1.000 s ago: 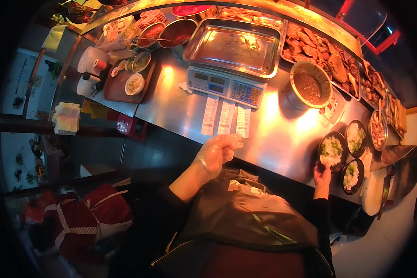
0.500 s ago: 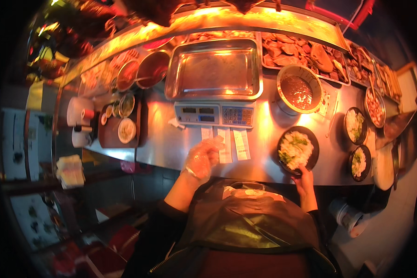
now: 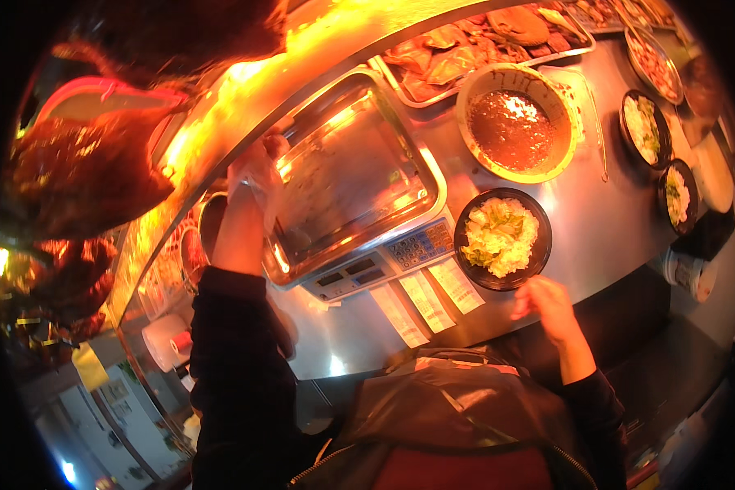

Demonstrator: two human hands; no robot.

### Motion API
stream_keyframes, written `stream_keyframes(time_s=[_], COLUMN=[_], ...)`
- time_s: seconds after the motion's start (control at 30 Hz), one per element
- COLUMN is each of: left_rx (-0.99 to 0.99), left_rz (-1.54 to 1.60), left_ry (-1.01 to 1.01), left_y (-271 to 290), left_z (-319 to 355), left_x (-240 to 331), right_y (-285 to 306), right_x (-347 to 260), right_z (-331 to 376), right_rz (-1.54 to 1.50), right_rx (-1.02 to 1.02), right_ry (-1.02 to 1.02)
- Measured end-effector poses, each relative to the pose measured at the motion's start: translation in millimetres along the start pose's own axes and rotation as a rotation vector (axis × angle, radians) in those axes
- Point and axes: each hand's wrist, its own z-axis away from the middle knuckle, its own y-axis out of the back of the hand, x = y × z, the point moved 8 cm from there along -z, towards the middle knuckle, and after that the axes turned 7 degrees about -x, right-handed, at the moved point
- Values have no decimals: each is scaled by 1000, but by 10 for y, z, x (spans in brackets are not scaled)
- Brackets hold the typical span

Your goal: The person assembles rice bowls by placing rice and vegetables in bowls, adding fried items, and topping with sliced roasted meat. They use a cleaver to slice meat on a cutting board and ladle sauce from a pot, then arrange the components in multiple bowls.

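Observation:
My left hand, in a thin clear glove, is raised at the left rim of the empty steel tray that sits on a weighing scale. Whether that hand grips anything is hidden by glare. My right hand is loosely curled just below the near rim of a black bowl filled with pale chopped greens over rice. The bowl stands on the steel counter, right of the scale's keypad. Three paper slips lie in front of the scale.
A large pot of red-brown sauce stands behind the bowl. Two smaller filled black bowls are at the right. A tray of roasted meat runs along the back. Roast birds hang at the left. A paper roll sits low left.
My left hand rose from the paper slips to the tray's left rim. The black bowl came left to beside the scale, and my right hand drew back from its rim. The view moved closer.

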Motion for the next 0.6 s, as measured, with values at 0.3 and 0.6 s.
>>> stream_keyframes(time_s=[0.3, 0.6], left_rx=[117, 65], left_rz=[-386, -827], left_ry=[-1, 29], left_y=[-31, -5], left_z=[-709, -1215], left_x=[74, -166], right_y=[-898, -1108], right_x=[-621, 10], right_z=[-1664, -727], right_rz=[-82, -227], right_rx=[19, 154], right_ry=[-5, 51])
